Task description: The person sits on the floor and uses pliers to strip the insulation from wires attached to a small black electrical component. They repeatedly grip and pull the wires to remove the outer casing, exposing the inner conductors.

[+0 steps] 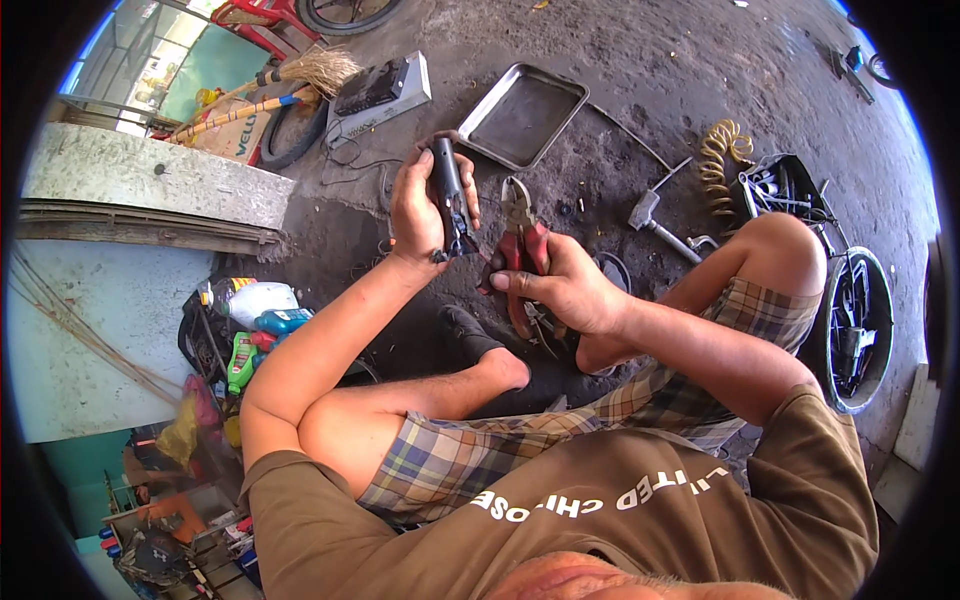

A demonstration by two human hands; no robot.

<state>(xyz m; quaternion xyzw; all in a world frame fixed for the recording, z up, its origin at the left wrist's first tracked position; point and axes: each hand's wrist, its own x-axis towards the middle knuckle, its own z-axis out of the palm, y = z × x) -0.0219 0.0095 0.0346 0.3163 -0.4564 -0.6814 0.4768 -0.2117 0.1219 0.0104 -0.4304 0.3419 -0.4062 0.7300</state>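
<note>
My left hand (415,205) grips a black handle (447,190); my right hand (560,290) grips red pliers (522,235). The metal tray (523,115) sits near, on open floor (640,60).

One view only, taken from a cam worn on the head, aimed straight down. The lap, knees and both forearms are seen up close; the left hand (418,205) and right hand (560,285) sit near the middle. The dirty floor (640,60) is seen farther off, bent round at the pic's rim.
</note>
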